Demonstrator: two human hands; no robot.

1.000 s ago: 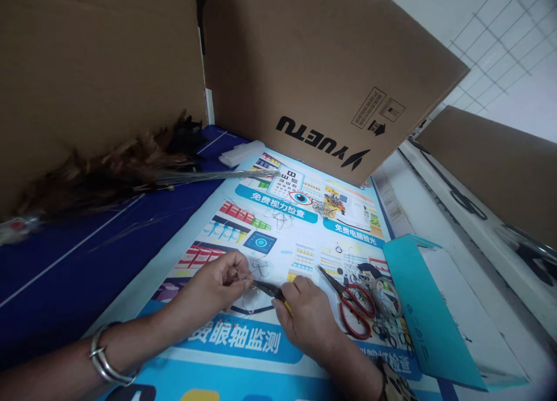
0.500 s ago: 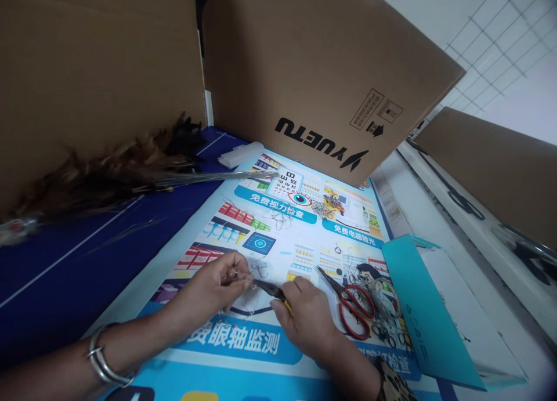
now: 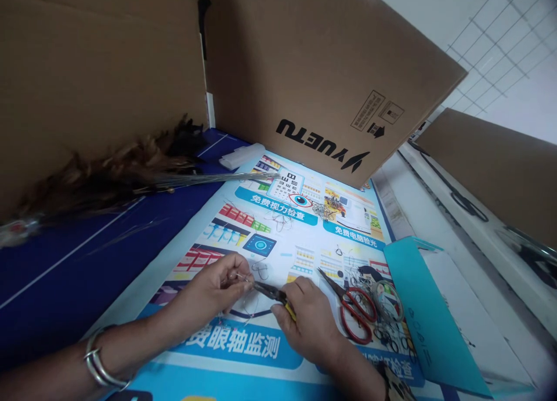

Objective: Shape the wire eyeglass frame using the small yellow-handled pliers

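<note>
My left hand (image 3: 224,285) is closed in a pinch on a thin wire piece (image 3: 243,278) whose exact shape is hard to make out. Fine loops with tiny beads hang below its fingers. In my right hand (image 3: 307,320) is a pair of pliers (image 3: 270,291) with dark jaws and yellow handles. The tips of the jaws touch the wire at my left fingertips. Just right of that hand lie scissors (image 3: 357,314) with red handles, their blades pointing up and left. Beside them sits a coil of wire (image 3: 389,301) among small dark rings.
A teal open box (image 3: 429,325) stands at the right. Cardboard panels (image 3: 322,70) rise behind the printed poster (image 3: 204,378). Brown feathers (image 3: 117,166) and a bundle of straight wires (image 3: 217,177) lie at the left; a small wire heap (image 3: 322,210) sits farther back.
The pliers have turned slightly and more of their jaws shows. Both hands stay almost in place, and the whole view has shifted a little.
</note>
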